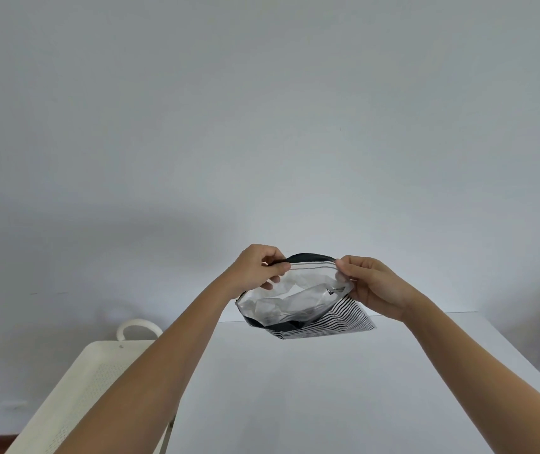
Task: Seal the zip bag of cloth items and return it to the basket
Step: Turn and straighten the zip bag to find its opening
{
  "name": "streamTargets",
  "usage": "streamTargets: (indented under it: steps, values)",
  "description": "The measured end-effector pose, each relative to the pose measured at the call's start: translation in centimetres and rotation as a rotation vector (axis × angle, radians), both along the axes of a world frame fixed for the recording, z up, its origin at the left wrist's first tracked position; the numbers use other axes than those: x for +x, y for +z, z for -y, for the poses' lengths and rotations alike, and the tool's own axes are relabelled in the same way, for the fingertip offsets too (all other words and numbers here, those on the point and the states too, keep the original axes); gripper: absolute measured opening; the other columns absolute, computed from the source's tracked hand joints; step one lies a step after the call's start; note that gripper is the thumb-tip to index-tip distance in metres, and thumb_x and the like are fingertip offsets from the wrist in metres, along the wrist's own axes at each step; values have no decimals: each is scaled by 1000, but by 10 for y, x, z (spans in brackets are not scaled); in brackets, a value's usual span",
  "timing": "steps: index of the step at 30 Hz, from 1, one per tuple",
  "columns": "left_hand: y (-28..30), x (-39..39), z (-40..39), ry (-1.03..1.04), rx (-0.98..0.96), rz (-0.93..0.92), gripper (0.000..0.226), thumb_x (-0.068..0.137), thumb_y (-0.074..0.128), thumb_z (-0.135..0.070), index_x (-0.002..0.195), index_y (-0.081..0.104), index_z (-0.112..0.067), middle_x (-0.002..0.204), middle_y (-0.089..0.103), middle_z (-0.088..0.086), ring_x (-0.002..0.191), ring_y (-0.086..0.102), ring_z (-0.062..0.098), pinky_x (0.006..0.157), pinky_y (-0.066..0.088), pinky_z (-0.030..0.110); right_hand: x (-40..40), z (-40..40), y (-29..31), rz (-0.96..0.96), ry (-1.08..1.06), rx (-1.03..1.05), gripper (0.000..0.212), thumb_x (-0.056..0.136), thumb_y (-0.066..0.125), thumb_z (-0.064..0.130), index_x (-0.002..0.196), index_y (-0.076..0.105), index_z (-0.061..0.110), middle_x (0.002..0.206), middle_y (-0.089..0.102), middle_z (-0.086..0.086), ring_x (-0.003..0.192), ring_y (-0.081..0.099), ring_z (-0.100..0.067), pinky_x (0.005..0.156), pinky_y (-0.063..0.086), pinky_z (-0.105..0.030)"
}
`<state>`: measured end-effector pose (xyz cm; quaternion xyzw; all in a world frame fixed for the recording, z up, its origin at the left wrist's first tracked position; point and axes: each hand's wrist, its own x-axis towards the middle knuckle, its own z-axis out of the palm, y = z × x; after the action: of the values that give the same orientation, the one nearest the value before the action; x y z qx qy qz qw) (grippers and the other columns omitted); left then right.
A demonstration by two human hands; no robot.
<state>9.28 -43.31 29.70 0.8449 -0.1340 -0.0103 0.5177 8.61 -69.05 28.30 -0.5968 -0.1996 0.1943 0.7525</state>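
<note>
Both grips pinch the zip bag (298,298): left hand (259,268), right hand (372,285) at opposite ends, seal line running between them.

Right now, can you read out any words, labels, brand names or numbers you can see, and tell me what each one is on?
No text can be read.
zip bag, held up by the left hand and right hand: a small dark tag with a pale mark shows inside near its right edge, too small and blurred to read.
striped cloth in the bag: only stripes, no lettering.
basket: no visible label.
table: bare of print.
</note>
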Motion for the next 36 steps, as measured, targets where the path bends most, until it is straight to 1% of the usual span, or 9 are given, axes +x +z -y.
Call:
streamTargets:
  steps: [6,13,20,23,25,28,31,34,36]
  values:
    - [8,-6,13,-166,119,-80,29,88,67,-42,96,72,-15,82,74,-7,67,61,7,61,52,20,-2,-3,6,-4,47,30,22,91,60,22,73,56,10,70,55,-2,62,51,-12,62,50,-22]
    - [15,-8,23,-135,64,2,11,85,75,-26,78,72,-17,66,69,-8,60,62,5,55,49,18,-9,-8,12,43,-13,-120,18,84,66,24,69,63,13,64,57,1,57,50,-11,58,43,-20]
    - [14,-10,23,-58,98,57,16,85,74,-19,78,69,-7,65,64,1,55,60,7,50,48,19,-11,-11,11,191,-218,-241,17,85,72,10,69,65,10,66,57,-7,61,48,-18,64,37,-29]
    - [12,-10,24,-21,118,86,16,86,72,-18,73,66,-13,64,63,2,56,60,11,49,47,19,-12,-14,10,243,-313,-274,15,81,76,9,73,65,4,62,60,-4,56,52,-13,60,42,-23]
    - [10,-10,25,4,144,106,19,87,71,-17,70,64,-16,64,63,4,57,60,14,48,47,18,-12,-16,10,279,-383,-322,17,79,78,11,72,65,3,57,57,0,52,49,-10,56,40,-19]
    - [9,-12,26,34,146,129,23,89,68,-17,68,61,-18,61,61,1,51,61,8,44,45,17,-13,-21,11,312,-455,-363,22,77,80,17,65,64,9,49,52,8,47,43,-7,49,35,-14]
    - [10,-13,26,79,119,145,20,91,66,-17,72,61,-14,61,59,0,46,60,2,43,44,15,-17,-22,14,255,-385,-299,27,81,77,28,70,63,7,61,55,-2,58,46,-13,57,38,-21]
    - [11,-15,25,139,79,140,17,92,65,-17,78,61,-8,65,59,1,48,61,6,44,45,18,-22,-19,19,122,-204,-249,36,73,76,43,75,62,10,75,54,-8,63,46,-13,62,35,-26]
    - [11,-16,24,170,64,135,17,93,63,-18,81,61,-7,68,60,3,51,61,10,44,45,18,-24,-16,20,123,-145,-268,35,72,77,40,80,60,9,76,53,-5,64,46,-10,63,34,-25]
